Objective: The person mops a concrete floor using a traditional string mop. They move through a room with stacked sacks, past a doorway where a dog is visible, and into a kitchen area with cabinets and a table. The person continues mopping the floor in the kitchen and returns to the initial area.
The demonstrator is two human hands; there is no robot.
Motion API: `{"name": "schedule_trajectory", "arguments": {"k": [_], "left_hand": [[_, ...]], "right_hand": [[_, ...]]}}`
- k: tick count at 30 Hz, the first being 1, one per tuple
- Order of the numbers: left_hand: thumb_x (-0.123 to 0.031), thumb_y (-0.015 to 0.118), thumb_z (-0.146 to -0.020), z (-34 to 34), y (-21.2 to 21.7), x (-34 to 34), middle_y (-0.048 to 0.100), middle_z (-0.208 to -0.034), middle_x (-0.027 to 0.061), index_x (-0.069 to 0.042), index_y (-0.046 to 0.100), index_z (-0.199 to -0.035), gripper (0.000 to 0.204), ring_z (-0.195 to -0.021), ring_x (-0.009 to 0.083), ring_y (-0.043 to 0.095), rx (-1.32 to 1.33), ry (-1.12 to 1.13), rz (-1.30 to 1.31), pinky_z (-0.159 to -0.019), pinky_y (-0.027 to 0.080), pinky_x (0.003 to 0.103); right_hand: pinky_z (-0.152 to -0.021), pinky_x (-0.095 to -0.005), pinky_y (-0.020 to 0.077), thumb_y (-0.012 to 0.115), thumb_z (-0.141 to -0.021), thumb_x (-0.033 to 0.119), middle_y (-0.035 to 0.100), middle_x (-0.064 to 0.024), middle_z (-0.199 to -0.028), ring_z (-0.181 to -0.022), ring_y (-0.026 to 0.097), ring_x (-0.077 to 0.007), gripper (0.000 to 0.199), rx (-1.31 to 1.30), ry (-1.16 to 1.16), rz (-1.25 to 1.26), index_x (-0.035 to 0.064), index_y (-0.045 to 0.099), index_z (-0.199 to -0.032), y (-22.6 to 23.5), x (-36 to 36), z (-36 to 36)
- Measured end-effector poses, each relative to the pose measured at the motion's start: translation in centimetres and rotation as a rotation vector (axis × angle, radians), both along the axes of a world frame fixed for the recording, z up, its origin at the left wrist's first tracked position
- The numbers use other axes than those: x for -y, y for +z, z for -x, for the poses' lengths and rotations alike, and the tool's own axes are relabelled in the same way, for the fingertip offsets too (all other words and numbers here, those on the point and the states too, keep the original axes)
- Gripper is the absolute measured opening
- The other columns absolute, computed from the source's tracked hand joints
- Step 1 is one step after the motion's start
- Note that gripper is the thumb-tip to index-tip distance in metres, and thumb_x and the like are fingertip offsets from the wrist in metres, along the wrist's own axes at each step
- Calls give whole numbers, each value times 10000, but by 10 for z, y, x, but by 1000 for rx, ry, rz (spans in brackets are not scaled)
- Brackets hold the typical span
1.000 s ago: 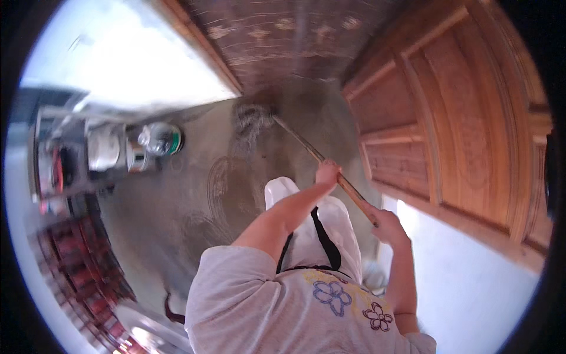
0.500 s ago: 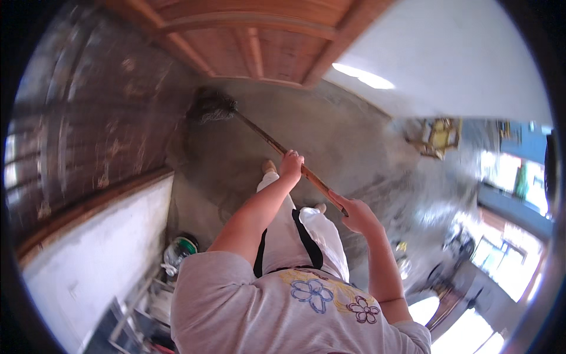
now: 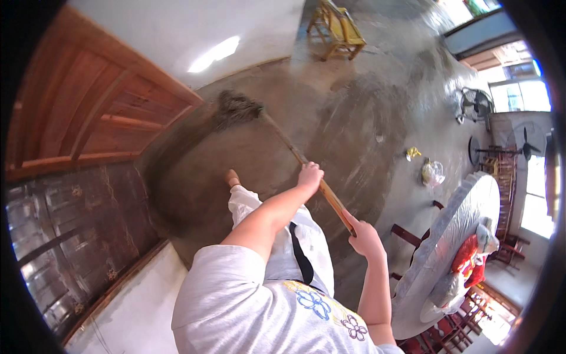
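Observation:
Both my hands grip a long wooden broom handle [image 3: 286,141]. My left hand [image 3: 310,176] holds it further down the shaft. My right hand [image 3: 364,236] is closed on its upper end. The dark bristle head of the broom [image 3: 234,110] rests on the grey concrete floor [image 3: 354,106], close to a wooden door [image 3: 88,112]. My foot [image 3: 232,177] and white trousers show below the handle.
A round table [image 3: 454,230] with bags on it stands at the right, dark chairs around it. A yellow wooden chair [image 3: 336,26] is at the top. Two fans [image 3: 477,103] stand by the right wall. A plastic bag [image 3: 432,172] and a yellow scrap [image 3: 413,153] lie on the floor.
My view has swung round, so the door now lies at the left and the table at the right. The broom head has swept across the floor. Both hands keep their grip.

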State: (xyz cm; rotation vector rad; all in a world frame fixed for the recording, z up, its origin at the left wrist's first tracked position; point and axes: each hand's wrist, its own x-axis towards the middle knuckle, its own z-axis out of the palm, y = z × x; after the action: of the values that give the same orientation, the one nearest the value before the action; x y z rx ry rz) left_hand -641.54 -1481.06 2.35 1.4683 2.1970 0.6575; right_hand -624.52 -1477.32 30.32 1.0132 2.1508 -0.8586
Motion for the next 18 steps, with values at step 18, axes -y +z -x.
{"name": "schedule_trajectory", "arguments": {"k": [18], "left_hand": [[-154,772,-596,-167,71,-73,657,-901,17,-186,723,-833,244,-951,213,620,-74,-844,275,-838,490,385]], "right_hand": [[-425,-254,414,576,-693,-128,500,-19,-606,-456,485,-101,844,-157,-960,431,144,282,-1435,57,35,-138]]}}
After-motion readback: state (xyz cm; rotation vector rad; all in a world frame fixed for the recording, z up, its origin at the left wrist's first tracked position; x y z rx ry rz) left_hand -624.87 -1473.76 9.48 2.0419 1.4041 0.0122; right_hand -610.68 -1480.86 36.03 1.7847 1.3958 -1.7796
